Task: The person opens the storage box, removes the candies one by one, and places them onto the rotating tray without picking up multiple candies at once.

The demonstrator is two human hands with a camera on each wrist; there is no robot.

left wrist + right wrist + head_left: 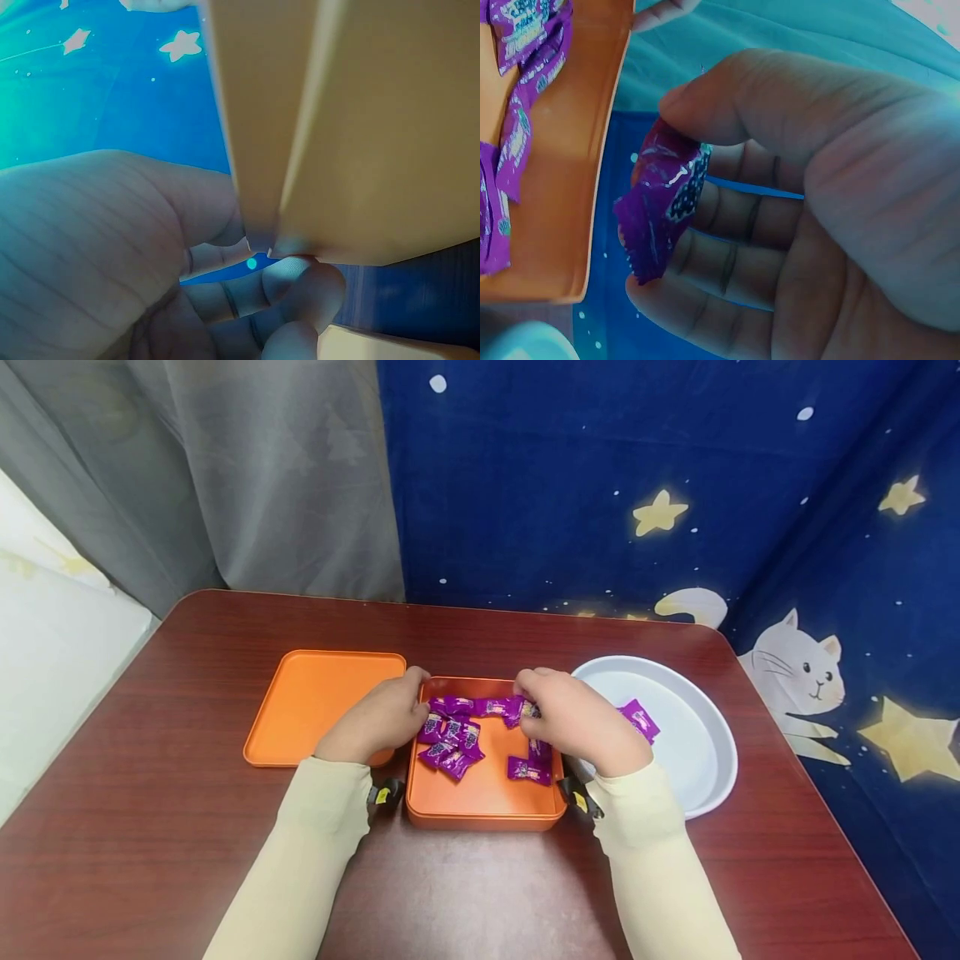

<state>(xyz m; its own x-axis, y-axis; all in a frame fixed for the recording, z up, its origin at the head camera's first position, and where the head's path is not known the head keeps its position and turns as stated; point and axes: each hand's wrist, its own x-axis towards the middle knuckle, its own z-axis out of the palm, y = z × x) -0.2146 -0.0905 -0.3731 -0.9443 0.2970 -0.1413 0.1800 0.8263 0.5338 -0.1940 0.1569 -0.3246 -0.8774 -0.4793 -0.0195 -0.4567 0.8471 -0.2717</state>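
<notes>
A square orange box (pixel 486 806) stands on the table, with several purple wrapped candies (pixel 452 742) inside, clustered on its left and along its far and right sides. My left hand (pixel 378 717) grips the box's left wall near the far corner; in the left wrist view the thumb and curled fingertips meet at its edge. Over the far right corner, my right hand (pixel 581 718) pinches a candy (pixel 664 199) in a shiny purple wrapper between thumb and fingers. In the right wrist view this candy is beside the box wall, apart from the others.
To the left lies a flat orange lid (pixel 322 697), partly behind my left hand. A white oval tray (pixel 693 739) stands on the right, bearing a purple candy (pixel 640 720) beside my right wrist. Curtains (pixel 525 485) hang behind the table's far edge.
</notes>
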